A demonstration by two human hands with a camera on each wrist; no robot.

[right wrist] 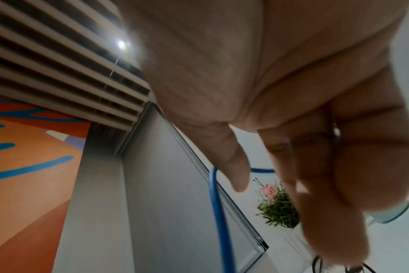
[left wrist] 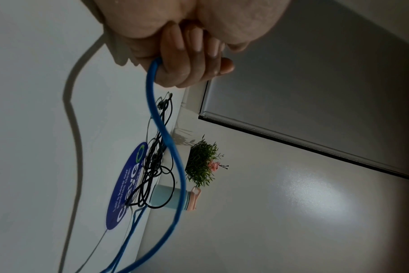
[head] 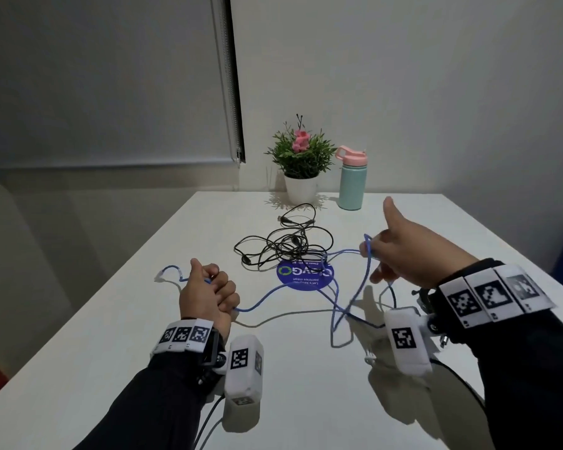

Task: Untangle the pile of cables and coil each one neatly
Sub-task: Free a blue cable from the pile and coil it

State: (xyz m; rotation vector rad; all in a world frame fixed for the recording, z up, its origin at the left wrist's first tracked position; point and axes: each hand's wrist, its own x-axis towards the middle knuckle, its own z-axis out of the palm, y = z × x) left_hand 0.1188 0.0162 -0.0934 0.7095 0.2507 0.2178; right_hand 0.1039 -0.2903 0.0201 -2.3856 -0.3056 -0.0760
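Observation:
A long blue cable [head: 264,298] snakes across the white table [head: 306,401]. My left hand [head: 208,290] grips it in a fist near its clear plug [head: 161,275], which sticks out to the left. In the left wrist view the blue cable [left wrist: 162,127] leaves the curled fingers [left wrist: 187,61]. My right hand [head: 400,251] is raised at the right, thumb up, with a loop of the blue cable hooked over its curled fingers. The right wrist view shows the blue cable [right wrist: 218,212] hanging below the hand [right wrist: 292,129]. A tangle of black cables [head: 283,245] lies between and beyond the hands.
A round blue sticker [head: 306,276] lies under the near edge of the black tangle. A potted plant [head: 301,164] and a mint bottle with a pink lid [head: 352,181] stand at the table's far edge by the wall. The table's left edge runs close to my left arm.

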